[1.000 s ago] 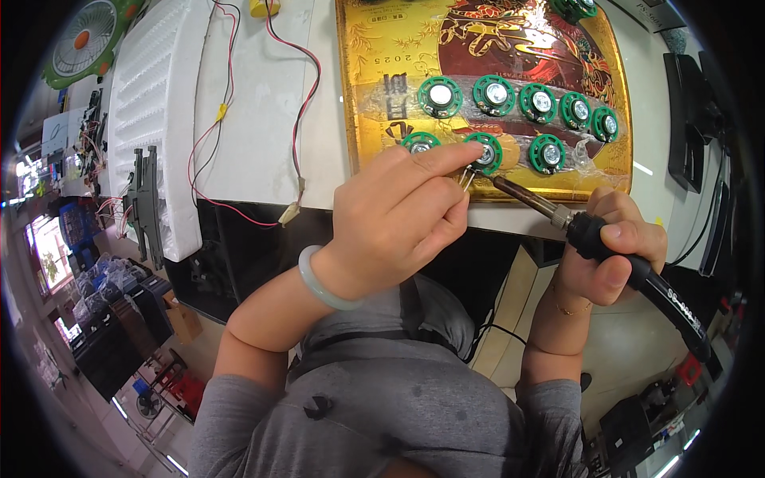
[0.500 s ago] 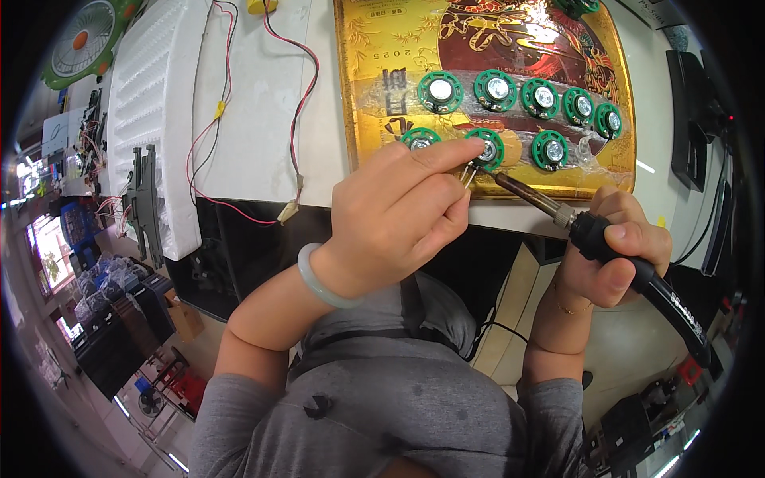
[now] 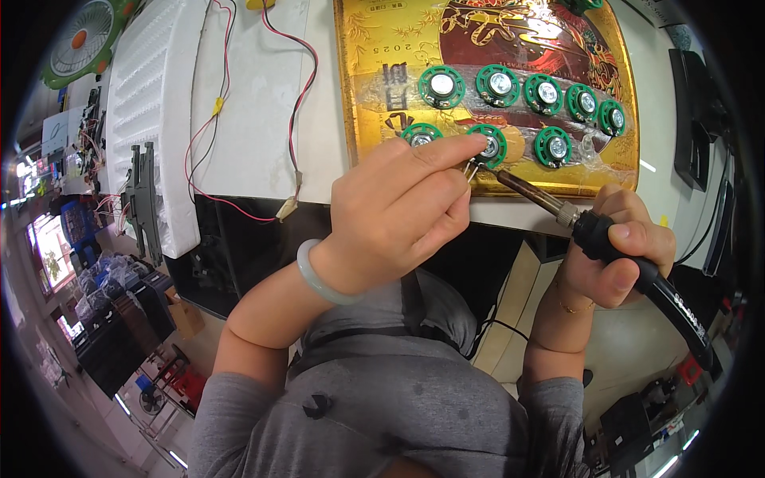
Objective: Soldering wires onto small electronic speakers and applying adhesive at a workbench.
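Observation:
My left hand (image 3: 402, 211) rests its outstretched index finger on a small green-rimmed round speaker (image 3: 492, 149). The thumb and other fingers are closed together, and thin silvery prongs (image 3: 472, 169) stick out from them at the speaker's near edge. What the prongs belong to is hidden in the fingers. My right hand (image 3: 621, 251) grips a black soldering iron (image 3: 594, 235). Its dark tip points left, close to the prongs and that speaker's near rim; whether they touch is hard to tell. Another speaker (image 3: 421, 135) is partly covered by my left hand, and one more (image 3: 553, 148) lies to the right.
The speakers lie in rows on a gold and red tin lid (image 3: 366, 103) with clear tape across it. Red and black wires (image 3: 307, 95) run over the white table at left, beside a white foam tray (image 3: 159, 103). A black device (image 3: 689, 119) stands at right.
Both hands hold nearly the same pose. The soldering iron has shifted very slightly to the right, and the whole view has moved a little.

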The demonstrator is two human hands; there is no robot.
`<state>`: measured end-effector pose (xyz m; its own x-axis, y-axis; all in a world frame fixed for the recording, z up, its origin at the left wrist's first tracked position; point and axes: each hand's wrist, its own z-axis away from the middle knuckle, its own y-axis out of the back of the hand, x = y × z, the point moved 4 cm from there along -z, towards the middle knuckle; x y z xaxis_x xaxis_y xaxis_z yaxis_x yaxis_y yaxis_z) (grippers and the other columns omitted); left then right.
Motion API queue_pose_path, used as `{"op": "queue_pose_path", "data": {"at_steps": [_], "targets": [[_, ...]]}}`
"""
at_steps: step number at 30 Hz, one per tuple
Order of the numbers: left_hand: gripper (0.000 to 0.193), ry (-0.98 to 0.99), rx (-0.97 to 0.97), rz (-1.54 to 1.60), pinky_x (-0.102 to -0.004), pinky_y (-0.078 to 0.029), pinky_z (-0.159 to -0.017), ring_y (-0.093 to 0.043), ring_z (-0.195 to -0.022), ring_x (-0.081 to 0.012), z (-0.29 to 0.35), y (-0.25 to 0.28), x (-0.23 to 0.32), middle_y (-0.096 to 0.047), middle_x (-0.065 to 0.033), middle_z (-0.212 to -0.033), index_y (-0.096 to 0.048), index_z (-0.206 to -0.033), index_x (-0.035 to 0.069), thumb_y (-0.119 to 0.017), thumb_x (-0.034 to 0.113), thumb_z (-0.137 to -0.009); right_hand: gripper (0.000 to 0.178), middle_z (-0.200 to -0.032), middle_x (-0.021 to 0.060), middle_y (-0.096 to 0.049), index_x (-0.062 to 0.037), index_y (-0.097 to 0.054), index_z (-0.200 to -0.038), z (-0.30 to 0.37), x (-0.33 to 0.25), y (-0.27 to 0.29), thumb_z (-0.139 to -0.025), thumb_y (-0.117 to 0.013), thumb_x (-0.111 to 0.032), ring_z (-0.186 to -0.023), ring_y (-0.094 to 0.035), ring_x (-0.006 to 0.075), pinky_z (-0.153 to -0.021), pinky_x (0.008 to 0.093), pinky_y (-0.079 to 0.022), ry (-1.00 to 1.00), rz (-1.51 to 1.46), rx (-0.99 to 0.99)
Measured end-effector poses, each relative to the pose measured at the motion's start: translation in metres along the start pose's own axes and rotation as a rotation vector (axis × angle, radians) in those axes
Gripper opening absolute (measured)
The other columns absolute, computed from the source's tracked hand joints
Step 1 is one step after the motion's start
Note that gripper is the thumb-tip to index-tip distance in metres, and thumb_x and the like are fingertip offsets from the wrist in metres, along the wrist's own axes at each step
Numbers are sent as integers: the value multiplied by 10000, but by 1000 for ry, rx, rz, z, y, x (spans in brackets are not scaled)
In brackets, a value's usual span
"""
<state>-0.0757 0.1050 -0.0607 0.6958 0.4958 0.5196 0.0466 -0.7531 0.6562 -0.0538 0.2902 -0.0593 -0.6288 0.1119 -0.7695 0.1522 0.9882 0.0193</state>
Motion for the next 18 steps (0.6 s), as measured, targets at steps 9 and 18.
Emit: {"op": "queue_pose_path", "data": {"at_steps": [9,18], "targets": [[159,-2,3,-5,-227,-385,-491,-489,-560,-161,-1,0,1,-632,-99,-910,-561,-671,31,-624,-50,-549,330,-470,-31,-302,-46,-449,-806,0,0,0,-833,-511,-369,-457,-247,79,-437,243,-184,-5,7,-2],[158,-13,9,-7,-224,-381,-485,-475,-548,-155,0,-2,1,-634,-94,-912,-558,-658,36,-614,-48,-537,429,-488,-6,-376,-48,-538,-749,2,-4,3,-732,-629,-467,-458,-329,104,-437,237,-244,-124,-43,120]]}}
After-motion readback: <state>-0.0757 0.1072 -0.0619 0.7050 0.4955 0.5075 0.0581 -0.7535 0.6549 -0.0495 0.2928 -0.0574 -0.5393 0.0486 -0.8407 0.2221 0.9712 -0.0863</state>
